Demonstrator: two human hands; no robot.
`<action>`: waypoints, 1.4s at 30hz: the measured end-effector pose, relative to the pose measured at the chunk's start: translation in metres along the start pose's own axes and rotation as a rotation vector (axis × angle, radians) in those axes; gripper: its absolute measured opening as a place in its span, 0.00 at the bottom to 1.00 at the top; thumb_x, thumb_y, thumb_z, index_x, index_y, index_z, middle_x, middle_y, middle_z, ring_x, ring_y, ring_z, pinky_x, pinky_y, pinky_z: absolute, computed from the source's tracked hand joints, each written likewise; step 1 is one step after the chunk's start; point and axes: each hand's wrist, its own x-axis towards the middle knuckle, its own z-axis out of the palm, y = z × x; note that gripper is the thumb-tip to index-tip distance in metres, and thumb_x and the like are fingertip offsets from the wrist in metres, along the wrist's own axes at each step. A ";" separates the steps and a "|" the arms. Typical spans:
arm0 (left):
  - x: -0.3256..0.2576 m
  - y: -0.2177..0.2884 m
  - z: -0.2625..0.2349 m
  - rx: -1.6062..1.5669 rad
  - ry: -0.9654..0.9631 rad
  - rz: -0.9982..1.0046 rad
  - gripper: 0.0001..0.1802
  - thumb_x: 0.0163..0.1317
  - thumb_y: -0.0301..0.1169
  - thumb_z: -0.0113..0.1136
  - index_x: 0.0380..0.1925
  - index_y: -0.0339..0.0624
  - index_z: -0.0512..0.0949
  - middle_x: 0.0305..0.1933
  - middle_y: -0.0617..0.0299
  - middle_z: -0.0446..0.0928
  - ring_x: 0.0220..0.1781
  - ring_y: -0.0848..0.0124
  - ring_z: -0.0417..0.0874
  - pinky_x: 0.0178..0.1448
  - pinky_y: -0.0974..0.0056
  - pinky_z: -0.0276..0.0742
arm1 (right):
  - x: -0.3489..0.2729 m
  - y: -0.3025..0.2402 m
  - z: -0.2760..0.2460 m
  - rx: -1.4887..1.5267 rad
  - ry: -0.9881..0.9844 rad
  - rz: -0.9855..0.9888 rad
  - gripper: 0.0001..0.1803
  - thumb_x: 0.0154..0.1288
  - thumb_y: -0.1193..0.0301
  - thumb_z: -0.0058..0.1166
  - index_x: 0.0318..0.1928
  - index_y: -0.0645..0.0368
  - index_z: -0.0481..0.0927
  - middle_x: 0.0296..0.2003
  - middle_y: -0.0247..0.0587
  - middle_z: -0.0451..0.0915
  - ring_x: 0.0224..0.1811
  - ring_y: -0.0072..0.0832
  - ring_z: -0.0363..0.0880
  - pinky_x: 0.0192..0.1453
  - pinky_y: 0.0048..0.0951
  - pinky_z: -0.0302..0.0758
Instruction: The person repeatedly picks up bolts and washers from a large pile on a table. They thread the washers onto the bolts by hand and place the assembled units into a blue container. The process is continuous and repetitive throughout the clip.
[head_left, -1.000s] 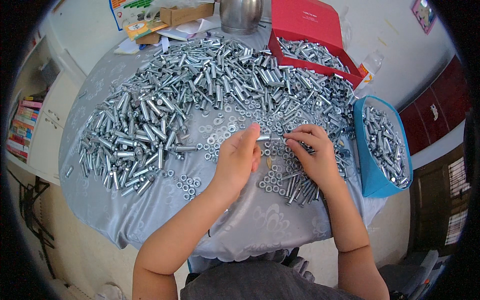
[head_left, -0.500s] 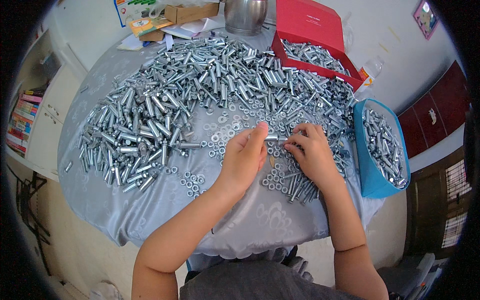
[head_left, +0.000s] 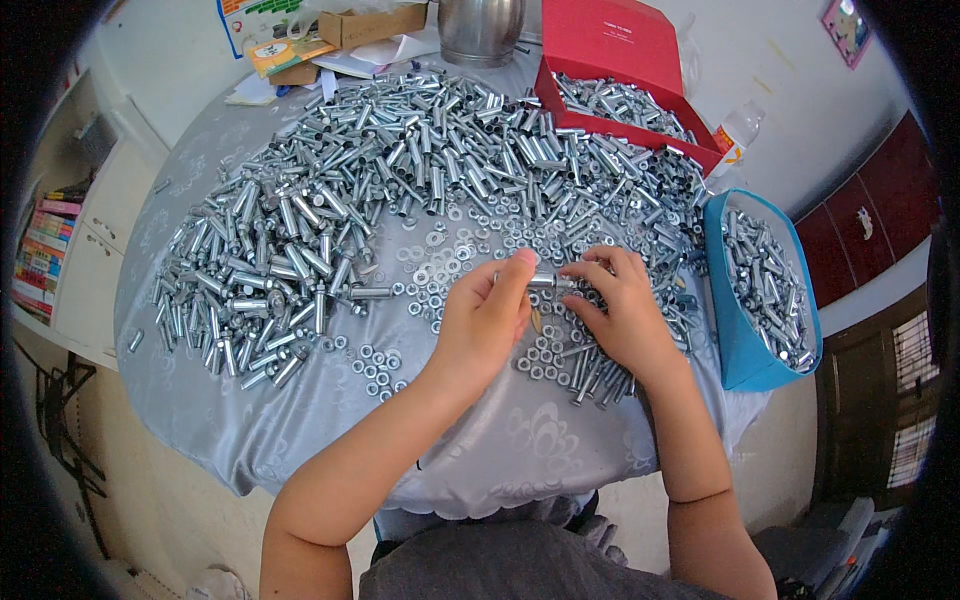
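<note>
Over the middle of the table, a shiny metal expansion bolt [head_left: 543, 281] lies level between my hands. My left hand [head_left: 478, 318] is closed round its left end, thumb on top. The fingertips of my right hand [head_left: 625, 312] pinch its right end. Loose washers [head_left: 437, 264] and hex nuts [head_left: 545, 357] are scattered around and below my hands. Just below my right hand lie several thin bolts [head_left: 600, 380]. A heap of thick sleeved bolts [head_left: 275, 265] covers the left side, and metal sleeves [head_left: 430, 150] are piled toward the back.
At the back right stands an open red box [head_left: 628, 92] of metal parts. A blue fabric bin [head_left: 745, 355], filled with bolts, stands at the right edge. A metal pot [head_left: 482, 30], a small cardboard box [head_left: 372, 25] and papers are at the back. A plastic bottle [head_left: 738, 130] stands behind the red box.
The view has shifted slightly. My right fingers have changed their position a little at the bolt's end; both hands remain on it.
</note>
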 end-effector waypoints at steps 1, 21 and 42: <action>0.000 0.001 0.000 0.003 -0.001 0.002 0.18 0.61 0.45 0.47 0.19 0.45 0.66 0.12 0.70 0.59 0.15 0.80 0.61 0.21 0.74 0.56 | -0.001 0.001 0.000 -0.032 -0.013 -0.023 0.11 0.44 0.73 0.59 0.33 0.56 0.78 0.39 0.42 0.71 0.44 0.40 0.68 0.47 0.35 0.67; -0.003 0.001 0.003 0.034 -0.027 -0.028 0.18 0.63 0.42 0.45 0.17 0.46 0.67 0.13 0.72 0.60 0.15 0.83 0.60 0.20 0.75 0.54 | -0.004 -0.006 -0.015 1.151 -0.017 0.335 0.07 0.54 0.81 0.52 0.34 0.63 0.70 0.34 0.37 0.73 0.38 0.23 0.71 0.44 0.23 0.67; 0.000 -0.009 0.003 0.032 -0.064 -0.150 0.19 0.61 0.46 0.47 0.18 0.47 0.63 0.13 0.70 0.60 0.16 0.79 0.61 0.22 0.73 0.58 | -0.007 -0.008 -0.007 1.157 -0.033 0.384 0.08 0.56 0.80 0.52 0.37 0.64 0.71 0.32 0.33 0.73 0.35 0.17 0.71 0.41 0.17 0.67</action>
